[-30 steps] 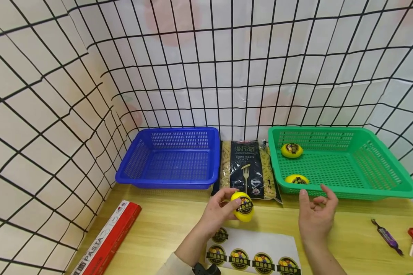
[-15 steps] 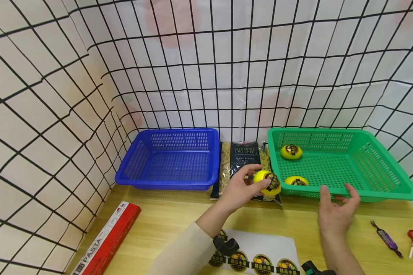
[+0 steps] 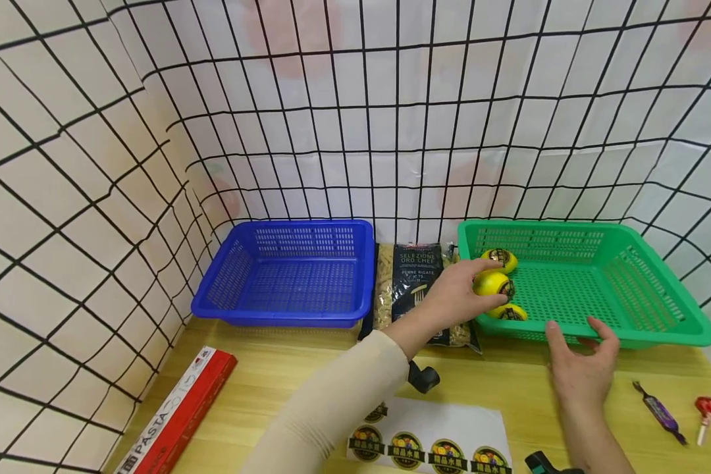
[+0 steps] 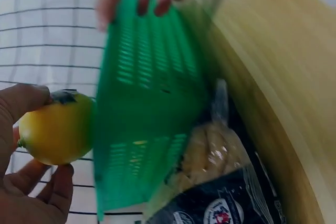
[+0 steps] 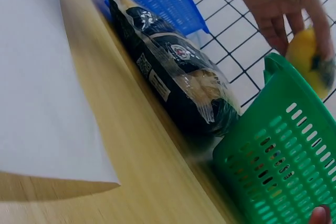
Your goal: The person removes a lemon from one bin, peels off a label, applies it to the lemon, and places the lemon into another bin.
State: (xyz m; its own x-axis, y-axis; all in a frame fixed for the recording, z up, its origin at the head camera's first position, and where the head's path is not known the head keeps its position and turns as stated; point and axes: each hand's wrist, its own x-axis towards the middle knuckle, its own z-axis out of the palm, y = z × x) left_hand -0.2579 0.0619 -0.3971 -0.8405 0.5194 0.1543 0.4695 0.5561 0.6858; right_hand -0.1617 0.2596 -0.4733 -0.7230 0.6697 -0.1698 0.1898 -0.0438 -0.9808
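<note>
My left hand point(image 3: 459, 289) holds a yellow lemon point(image 3: 490, 284) with a dark sticker between thumb and fingers. It is over the left end of the green basket point(image 3: 580, 289). In the left wrist view the held lemon point(image 4: 58, 129) is beside the basket's rim. Two more stickered lemons are in the basket, a rear lemon point(image 3: 507, 259) and a front lemon point(image 3: 508, 313), both partly hidden. At the basket's front rim is my right hand point(image 3: 583, 368), its thumb and relaxed fingers apart; they appear to touch the rim.
A pasta bag point(image 3: 415, 276) stands between the green basket and a blue basket point(image 3: 284, 319). Nearer lie a sticker sheet point(image 3: 438, 421) and a red-and-white pasta box point(image 3: 178, 411). At right are a purple-wrapped candy point(image 3: 660, 413) and a lollipop point(image 3: 708, 406). Black wire grid point(image 3: 397, 118) surrounds the table.
My left hand has carried the lemon from above the sheet, past the pasta bag, to the green basket's left end. My right hand has moved right to the front rim and stayed there.
</note>
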